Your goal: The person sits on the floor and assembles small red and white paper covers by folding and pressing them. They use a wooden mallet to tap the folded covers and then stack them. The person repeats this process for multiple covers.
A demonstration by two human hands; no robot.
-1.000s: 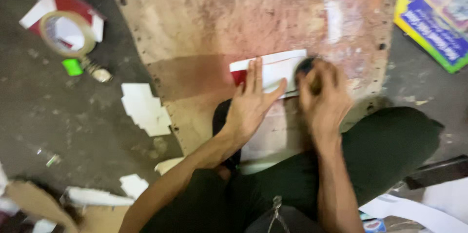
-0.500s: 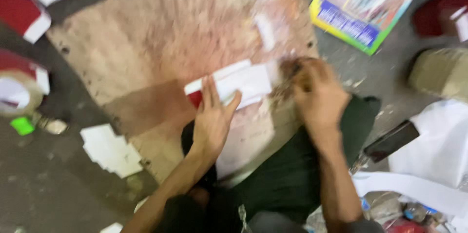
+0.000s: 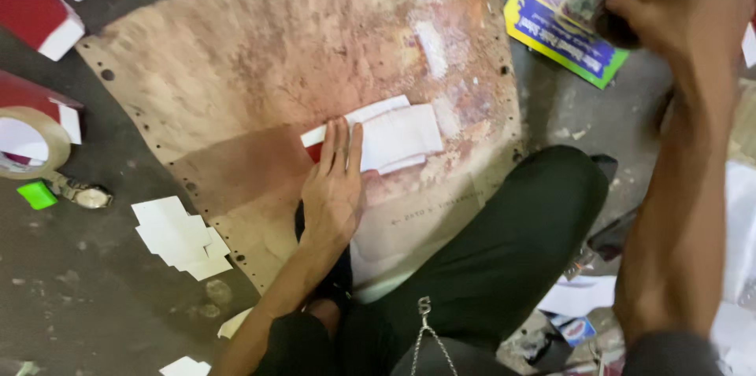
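1. Your left hand (image 3: 335, 187): fingers flat and spread, pressing the white-and-red paper piece (image 3: 386, 138) onto the stained board (image 3: 260, 53).
2. Your right hand (image 3: 681, 2): raised beyond the board's right edge, fingers closed around a dark round object (image 3: 618, 25), above the colourful booklet (image 3: 563, 18).
3. White paper slips (image 3: 179, 236): on the floor, left of the board.

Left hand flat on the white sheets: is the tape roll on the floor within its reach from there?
Probably yes. The left hand rests on the white sheets; the tape roll lies beyond the board's edge, with bare board and floor between.
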